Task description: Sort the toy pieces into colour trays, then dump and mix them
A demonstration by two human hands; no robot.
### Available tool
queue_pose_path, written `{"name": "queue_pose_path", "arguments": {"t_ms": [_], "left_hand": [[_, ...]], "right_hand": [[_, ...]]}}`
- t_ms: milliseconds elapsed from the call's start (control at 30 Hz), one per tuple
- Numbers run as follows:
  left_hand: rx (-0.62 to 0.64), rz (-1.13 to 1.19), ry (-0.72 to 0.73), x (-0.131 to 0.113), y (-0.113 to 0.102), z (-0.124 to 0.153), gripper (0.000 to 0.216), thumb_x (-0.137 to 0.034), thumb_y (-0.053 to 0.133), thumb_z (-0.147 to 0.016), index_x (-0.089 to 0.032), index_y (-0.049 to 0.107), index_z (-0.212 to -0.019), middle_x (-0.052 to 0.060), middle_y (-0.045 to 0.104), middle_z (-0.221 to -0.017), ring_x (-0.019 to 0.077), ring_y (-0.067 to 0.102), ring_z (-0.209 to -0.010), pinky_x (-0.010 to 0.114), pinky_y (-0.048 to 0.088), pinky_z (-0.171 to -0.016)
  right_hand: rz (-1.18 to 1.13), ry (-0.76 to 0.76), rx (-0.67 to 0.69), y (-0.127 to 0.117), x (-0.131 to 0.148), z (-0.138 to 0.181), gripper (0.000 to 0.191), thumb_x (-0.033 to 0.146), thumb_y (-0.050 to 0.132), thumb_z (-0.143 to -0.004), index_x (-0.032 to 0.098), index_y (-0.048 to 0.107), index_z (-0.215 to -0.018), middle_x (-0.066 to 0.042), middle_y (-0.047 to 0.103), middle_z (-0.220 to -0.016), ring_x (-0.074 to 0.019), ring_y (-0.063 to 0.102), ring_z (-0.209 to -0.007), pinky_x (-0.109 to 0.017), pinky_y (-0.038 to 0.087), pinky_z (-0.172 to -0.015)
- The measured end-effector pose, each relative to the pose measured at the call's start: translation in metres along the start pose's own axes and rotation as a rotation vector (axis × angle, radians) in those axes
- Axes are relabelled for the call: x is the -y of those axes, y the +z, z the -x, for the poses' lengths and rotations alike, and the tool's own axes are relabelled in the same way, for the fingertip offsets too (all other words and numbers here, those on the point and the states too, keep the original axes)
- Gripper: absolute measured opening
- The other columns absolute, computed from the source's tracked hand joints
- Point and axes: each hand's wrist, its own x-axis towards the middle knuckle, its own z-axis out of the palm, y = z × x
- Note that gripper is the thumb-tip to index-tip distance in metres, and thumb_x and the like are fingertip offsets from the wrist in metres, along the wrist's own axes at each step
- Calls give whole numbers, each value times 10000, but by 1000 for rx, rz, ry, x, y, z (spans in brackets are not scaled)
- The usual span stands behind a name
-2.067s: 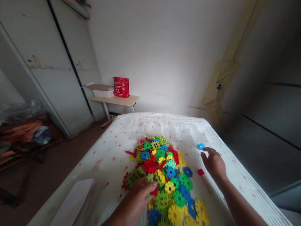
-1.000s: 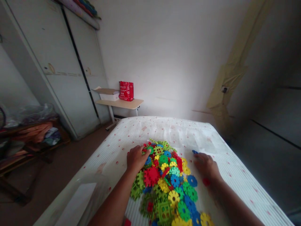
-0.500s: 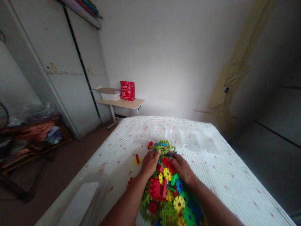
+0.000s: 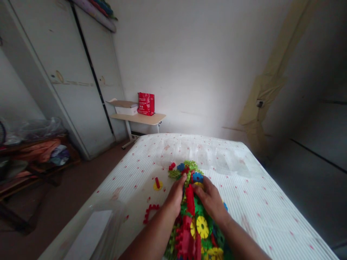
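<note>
A long heap of colourful plastic building pieces (image 4: 187,234) lies on the white sheet in front of me, with yellow and green notched discs, red blocks and lime-green frames. My left hand (image 4: 176,193) presses on its left side, thumb up and the other fingers hidden. From the right side my right hand (image 4: 211,198) cups the pieces, its thumb over a red block (image 4: 190,200). Several pieces are squeezed between both palms. A blue disc (image 4: 197,177) shows just beyond my right thumb. A red notched frame (image 4: 148,211) lies beside my left forearm.
Left of the heap lies a yellow disc with a red stick (image 4: 157,184). A clear plastic tray (image 4: 200,153) spans the bed's far part. Another clear container holding a white sheet (image 4: 89,234) sits front left. Beyond stands a small table (image 4: 146,118) with a red bag (image 4: 146,104).
Both hands have closed in on the heap from the sides, bunching it narrower and higher. Pieces between them have shifted and tilted, and the red notched frame at the left shows more.
</note>
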Motion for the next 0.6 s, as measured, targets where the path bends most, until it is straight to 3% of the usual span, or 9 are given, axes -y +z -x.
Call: {"name": "queue_pose_path", "arguments": {"t_ms": [167,333,467,600], "left_hand": [[-65,289,-45,-9,21,2,352,-412,598,-722,-167,638,-972,46,705,-887,178,644,-888,271,484,-812],[-15,236,-83,-25,37,8,355,-438,489,-735,-144,638,-864,52,680,-707,180,656,-699,276,507,-659],[-70,51,-30,-29,18,13,326,-429,477,-706,-141,629,-716,50,654,-618,191,639,-644,280,489,-608],[-173,-270,87,-29,-20,14,224,-349,526,-667,-158,624,-604,18,644,-586,189,617,-660,262,449,-615]], "right_hand": [[0,-110,-25,-14,22,2,333,331,517,-792,193,543,-1093,-50,628,-1004,-199,596,-889,-332,482,-796],[145,-318,-44,-17,45,6,313,217,525,-775,205,537,-1087,-78,573,-1099,-218,532,-1035,-387,440,-898],[186,-421,106,-11,57,16,393,119,507,-761,217,511,-1142,-77,559,-1150,-202,495,-1093,-378,411,-942],[142,-451,316,-12,57,24,301,101,495,-768,215,576,-1034,-51,609,-1073,-164,548,-1018,-302,445,-887]]}}
